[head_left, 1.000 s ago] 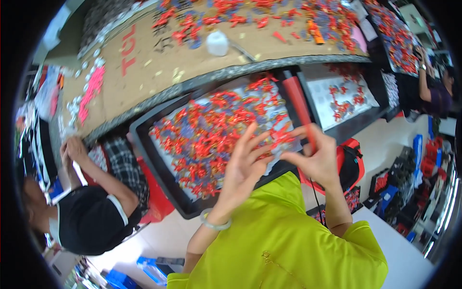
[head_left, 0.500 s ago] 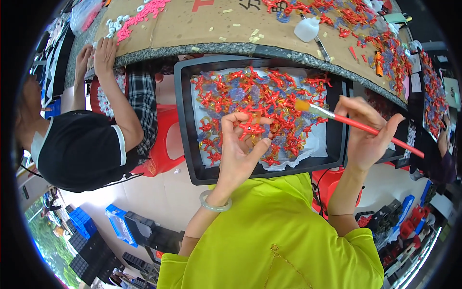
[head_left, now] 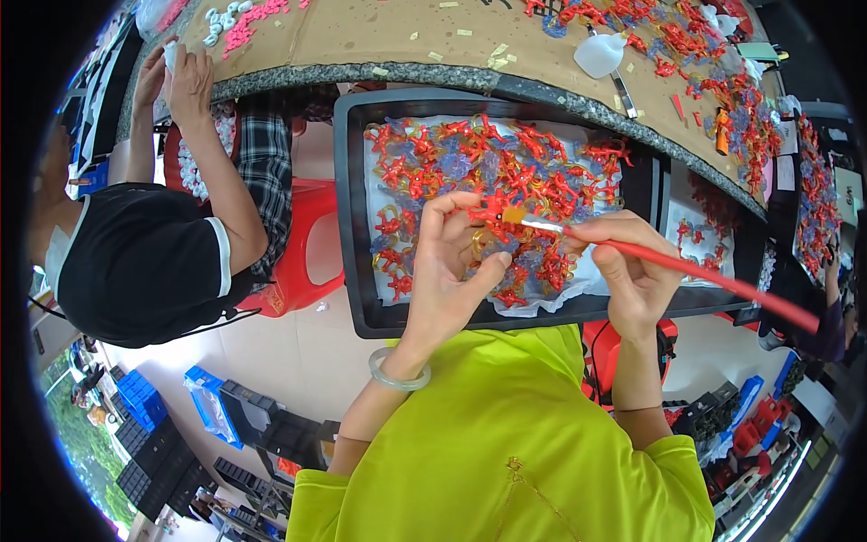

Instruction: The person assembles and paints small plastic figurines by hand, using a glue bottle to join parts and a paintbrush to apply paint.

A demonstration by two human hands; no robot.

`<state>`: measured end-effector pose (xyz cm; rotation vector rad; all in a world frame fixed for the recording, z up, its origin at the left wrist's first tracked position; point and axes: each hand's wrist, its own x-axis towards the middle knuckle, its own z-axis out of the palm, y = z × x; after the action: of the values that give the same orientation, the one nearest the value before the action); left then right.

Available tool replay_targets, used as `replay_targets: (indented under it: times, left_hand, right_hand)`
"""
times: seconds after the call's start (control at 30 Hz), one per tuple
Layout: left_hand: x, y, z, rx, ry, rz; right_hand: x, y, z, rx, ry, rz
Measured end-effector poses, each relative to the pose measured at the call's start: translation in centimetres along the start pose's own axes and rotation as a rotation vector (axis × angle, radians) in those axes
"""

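Between the thumb and fingers of my left hand [head_left: 449, 266] is a small red plastic figure [head_left: 490, 210], held above the tray. A pale bangle [head_left: 399, 372] circles that wrist. My right hand [head_left: 637, 271] grips a red-handled paintbrush [head_left: 704, 269] with a metal collar. Its yellowish bristles [head_left: 514, 215] are at the red figure, touching or very near it. Below both hands, a black tray [head_left: 350, 226] lined with white sheet holds many red figures with blue and yellow translucent parts [head_left: 452, 158].
Beyond the tray runs a stone-edged bench [head_left: 388, 77] covered in cardboard, bearing a white squeeze bottle [head_left: 600, 54], an orange lighter-like item [head_left: 722, 131] and more red pieces. At left, a person in black [head_left: 144, 262] works beside a red stool [head_left: 307, 253]. Another tray [head_left: 704, 237] lies at right.
My right hand has moved left, bringing the brush tip from beside the left hand to the red figure. The fingers have closed further round the handle. The view has shifted slightly.
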<state>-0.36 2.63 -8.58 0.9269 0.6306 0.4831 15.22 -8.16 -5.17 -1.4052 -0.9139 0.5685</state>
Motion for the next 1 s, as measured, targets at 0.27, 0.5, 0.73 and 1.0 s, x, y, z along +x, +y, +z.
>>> replay_targets:
  times: [0.27,0.5,0.73,1.0]
  left_hand:
    - [-0.2,-0.6,-0.3,0.025,-0.011,-0.054]
    - [-0.1,-0.2,-0.1,0.024,-0.032,-0.097]
    - [0.0,-0.7,0.2,0.096,-0.019,-0.029]
    - [-0.1,-0.9,0.3,0.179,-0.012,0.012]
  right_hand:
    - [0.4,-0.7,0.2,-0.122,-0.051,-0.028]
    - [0.6,-1.0,0.0,0.089,-0.041,0.144]
    - [0.8,-1.1,0.5,-0.232,-0.04,-0.114]
    - [0.9,-1.0,0.2,-0.098,-0.103,-0.116]
